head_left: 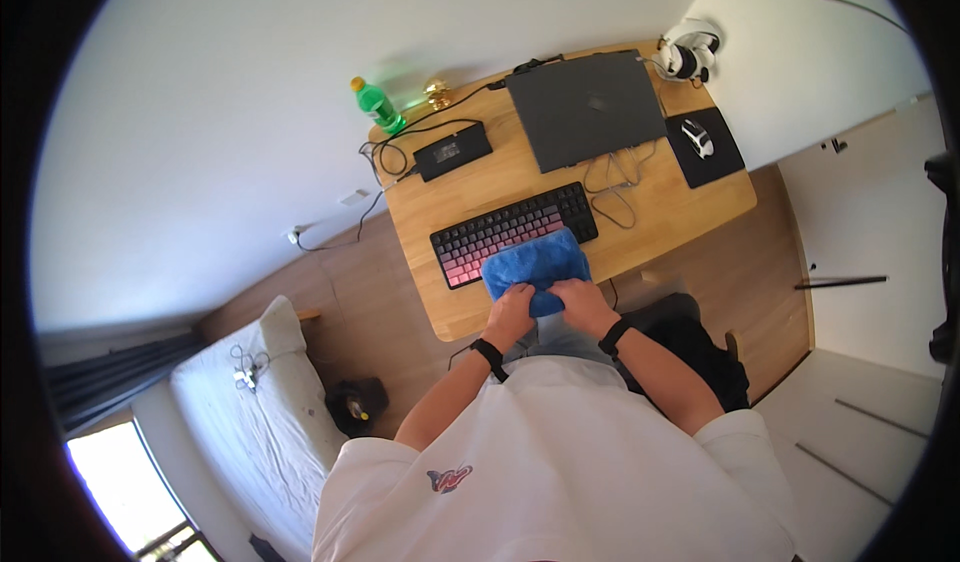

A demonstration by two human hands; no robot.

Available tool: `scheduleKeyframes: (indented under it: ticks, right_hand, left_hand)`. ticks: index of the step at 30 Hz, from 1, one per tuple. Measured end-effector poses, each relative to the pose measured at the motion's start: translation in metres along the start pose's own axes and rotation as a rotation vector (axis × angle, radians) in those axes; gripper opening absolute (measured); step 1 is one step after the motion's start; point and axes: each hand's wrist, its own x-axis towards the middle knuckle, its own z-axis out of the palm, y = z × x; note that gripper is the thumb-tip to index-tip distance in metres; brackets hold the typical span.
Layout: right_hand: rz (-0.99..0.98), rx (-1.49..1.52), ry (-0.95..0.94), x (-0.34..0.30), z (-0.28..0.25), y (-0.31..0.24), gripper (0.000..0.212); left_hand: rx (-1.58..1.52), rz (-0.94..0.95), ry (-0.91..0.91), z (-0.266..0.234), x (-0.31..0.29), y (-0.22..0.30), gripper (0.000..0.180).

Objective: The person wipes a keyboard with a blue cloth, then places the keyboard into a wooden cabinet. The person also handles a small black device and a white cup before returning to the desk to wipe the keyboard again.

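Observation:
Both of my hands grip a folded blue cloth (pixel 540 260) in front of my body, at the near edge of the wooden desk. My left hand (pixel 513 305) has its fingers closed on the cloth's near left part. On the near right part, my right hand (pixel 583 300) is closed in the same way. The cloth's far end overlaps the view of a black keyboard (pixel 510 230) with pink-shaded keys; whether they touch I cannot tell. A dark band circles each wrist.
On the desk (pixel 660 217) are a closed dark laptop (pixel 585 107), a power adapter (pixel 453 152), cables, and a white mouse (pixel 697 138) on a black pad. A green bottle (pixel 376 105), a gold ornament (pixel 437 94) and white headphones (pixel 687 50) stand at the back. A bed (pixel 260 412) is at left, a black chair (pixel 685 347) at right.

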Motion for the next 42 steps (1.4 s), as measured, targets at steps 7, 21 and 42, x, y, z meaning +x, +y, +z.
scheduleKeyframes:
  ticks: [7, 21, 42]
  right_hand:
    - [-0.032, 0.062, 0.142, 0.024, -0.047, 0.01, 0.038]
    - [-0.177, 0.012, 0.593, 0.13, -0.185, 0.008, 0.037]
    - [-0.034, -0.117, 0.373, 0.104, -0.049, 0.046, 0.059]
  left_hand:
    - [0.07, 0.04, 0.034, -0.049, 0.043, 0.029, 0.041]
    - [0.266, 0.178, 0.425, -0.151, 0.165, 0.09, 0.046]
    - [0.374, 0.058, 0.12, -0.033, 0.111, -0.005, 0.04]
